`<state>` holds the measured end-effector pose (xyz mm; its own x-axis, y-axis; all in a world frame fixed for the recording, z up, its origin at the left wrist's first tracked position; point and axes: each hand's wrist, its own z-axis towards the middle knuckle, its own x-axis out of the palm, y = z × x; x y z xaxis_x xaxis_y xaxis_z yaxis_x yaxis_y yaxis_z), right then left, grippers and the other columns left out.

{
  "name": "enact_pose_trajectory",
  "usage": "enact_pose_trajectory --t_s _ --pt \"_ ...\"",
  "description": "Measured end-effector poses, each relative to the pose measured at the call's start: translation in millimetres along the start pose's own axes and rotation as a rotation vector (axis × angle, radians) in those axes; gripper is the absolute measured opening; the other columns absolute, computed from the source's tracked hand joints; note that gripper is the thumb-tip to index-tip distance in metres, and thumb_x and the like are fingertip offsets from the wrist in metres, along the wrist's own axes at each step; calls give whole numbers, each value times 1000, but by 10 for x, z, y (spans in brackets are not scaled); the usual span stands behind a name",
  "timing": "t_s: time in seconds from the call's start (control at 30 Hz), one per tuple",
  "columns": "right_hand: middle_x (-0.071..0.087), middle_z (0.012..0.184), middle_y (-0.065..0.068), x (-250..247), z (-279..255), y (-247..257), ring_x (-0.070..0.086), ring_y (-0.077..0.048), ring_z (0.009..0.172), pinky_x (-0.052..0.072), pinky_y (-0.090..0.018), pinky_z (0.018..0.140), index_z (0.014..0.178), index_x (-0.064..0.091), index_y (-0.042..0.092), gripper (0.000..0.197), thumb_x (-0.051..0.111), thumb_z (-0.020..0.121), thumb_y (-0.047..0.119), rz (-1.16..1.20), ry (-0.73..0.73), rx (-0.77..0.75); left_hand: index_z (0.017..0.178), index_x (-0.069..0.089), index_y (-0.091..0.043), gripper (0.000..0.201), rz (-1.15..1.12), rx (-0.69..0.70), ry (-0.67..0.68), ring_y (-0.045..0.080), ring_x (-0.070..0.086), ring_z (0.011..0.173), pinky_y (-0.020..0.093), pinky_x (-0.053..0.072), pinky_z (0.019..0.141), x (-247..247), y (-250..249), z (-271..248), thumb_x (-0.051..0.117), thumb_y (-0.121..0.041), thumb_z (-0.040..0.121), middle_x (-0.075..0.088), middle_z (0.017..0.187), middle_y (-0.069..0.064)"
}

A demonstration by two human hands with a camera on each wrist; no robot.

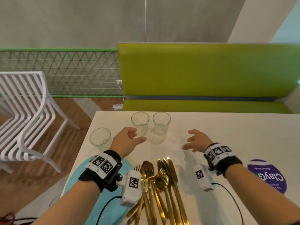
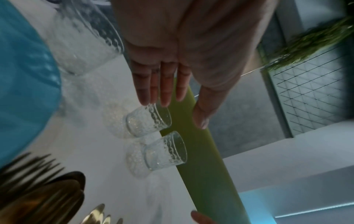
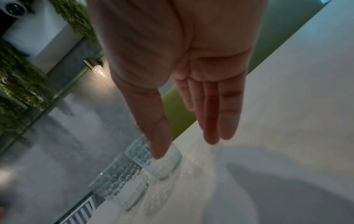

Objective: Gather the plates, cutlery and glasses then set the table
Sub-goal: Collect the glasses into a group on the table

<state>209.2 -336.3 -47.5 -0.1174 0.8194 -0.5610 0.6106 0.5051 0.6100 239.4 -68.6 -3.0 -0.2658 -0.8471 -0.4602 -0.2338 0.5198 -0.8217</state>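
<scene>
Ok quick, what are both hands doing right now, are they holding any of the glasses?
Left hand: open, holding nothing, reaching toward the middle glass.
Right hand: open, holding nothing, fingers spread above the table.

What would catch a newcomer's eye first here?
The pile of gold cutlery at the table's near edge, beside a turquoise plate. Behind it stand three clear glasses, with the left hand and right hand open near them, holding nothing.

grey wall (image 1: pixel 73 21), lime bench (image 1: pixel 203 70) (padded), white slat chair (image 1: pixel 24 111) w/ wood floor (image 1: pixel 78 133).
</scene>
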Motion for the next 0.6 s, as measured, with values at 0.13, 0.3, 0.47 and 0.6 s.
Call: enact_pose_trajectory --t_s 0.13,0.3,0.47,0.6 --pt "65 105 -10 -174 -558 -156 65 -26 92 55 -37 79 132 47 10 66 78 74 15 -23 0 4 107 54 -19 33 -10 44 34 18 56 94 35 48 92 -172 22 -367 71 -28 80 60 105 0" --pt "67 94 -6 -163 -1362 -435 62 -20 80 51 -27 67 120 55 13 48 76 77 15 72 -110 -13 105 55 -15 27 -100 97 133 16 58 81 28 50 77 -244 100 -733 68 -22 83 60 95 4" --pt "67 83 0 389 -2017 -992 61 -17 71 48 -24 60 114 60 11 43 76 75 12 120 -222 57 87 56 -24 14 -106 111 205 14 57 79 26 49 75 -311 419 -1074 69 -21 82 60 90 2" --pt "67 85 6 1138 -2385 -1318 63 -9 73 48 -20 63 112 64 16 40 77 73 14 67 -208 75 97 57 -17 17 -49 101 244 13 57 78 22 49 71 -333 772 -1323 66 -21 84 59 90 0"
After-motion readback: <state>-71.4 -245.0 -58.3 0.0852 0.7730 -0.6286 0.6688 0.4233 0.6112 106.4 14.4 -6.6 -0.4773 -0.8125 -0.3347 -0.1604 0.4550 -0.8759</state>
